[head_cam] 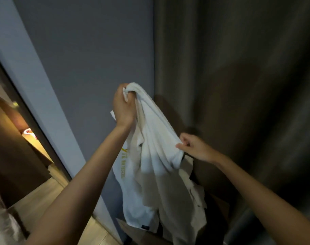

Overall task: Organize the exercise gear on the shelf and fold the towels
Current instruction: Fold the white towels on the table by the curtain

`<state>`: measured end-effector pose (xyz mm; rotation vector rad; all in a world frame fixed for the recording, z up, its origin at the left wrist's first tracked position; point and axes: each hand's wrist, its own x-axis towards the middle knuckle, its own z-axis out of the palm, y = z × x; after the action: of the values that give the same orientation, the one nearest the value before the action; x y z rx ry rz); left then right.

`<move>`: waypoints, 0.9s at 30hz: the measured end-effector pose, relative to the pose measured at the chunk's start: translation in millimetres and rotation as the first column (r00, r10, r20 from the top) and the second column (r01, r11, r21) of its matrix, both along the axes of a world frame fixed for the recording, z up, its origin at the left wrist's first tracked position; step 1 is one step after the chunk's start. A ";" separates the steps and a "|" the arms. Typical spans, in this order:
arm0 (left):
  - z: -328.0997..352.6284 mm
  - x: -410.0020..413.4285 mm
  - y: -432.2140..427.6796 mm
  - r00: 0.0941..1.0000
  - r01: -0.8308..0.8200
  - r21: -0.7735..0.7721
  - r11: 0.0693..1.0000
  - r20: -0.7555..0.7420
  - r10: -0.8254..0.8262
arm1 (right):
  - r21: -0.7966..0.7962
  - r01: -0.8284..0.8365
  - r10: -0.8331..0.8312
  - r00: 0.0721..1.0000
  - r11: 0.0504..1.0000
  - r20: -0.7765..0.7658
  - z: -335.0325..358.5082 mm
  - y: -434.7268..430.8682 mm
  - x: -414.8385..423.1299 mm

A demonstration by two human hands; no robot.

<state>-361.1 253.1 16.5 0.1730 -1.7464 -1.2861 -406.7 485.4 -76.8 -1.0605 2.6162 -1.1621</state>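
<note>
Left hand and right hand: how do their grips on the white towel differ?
The left hand is higher up; the right hand is lower and further right. The left hand clutches a bunched end of the white towel in a full fist; the right hand only pinches a fold at its side. Both hold the same hanging towel.

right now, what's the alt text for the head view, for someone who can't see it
A person holds up a white towel: the left hand grips its bunched top, the right hand pinches an edge lower down, and the rest hangs loose. Behind are a grey wall and a dark curtain.
</note>
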 end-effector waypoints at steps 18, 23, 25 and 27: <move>-22.8 10.9 27.0 0.878 0.451 -0.502 0.738 0.398 -0.265 | -0.190 0.122 -0.191 0.895 0.974 -0.404 84.2 -27.5 12.0; -37.6 11.3 34.4 0.862 0.488 -0.435 0.757 0.377 -0.339 | -0.105 0.065 -0.089 0.966 0.992 -0.243 77.1 -8.1 19.2; -43.4 9.1 37.6 0.896 0.418 -0.413 0.809 0.334 -0.293 | -0.082 0.071 -0.083 0.986 0.994 -0.147 63.8 0.3 19.6; -44.6 6.2 38.1 0.927 0.346 -0.341 0.874 0.266 -0.264 | -0.009 0.091 -0.091 0.994 0.996 -0.059 44.9 10.7 19.8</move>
<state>-354.9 291.2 -28.1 -0.2115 -2.2448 -1.1436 -386.9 496.1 -31.9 -1.0021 2.7351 -1.1750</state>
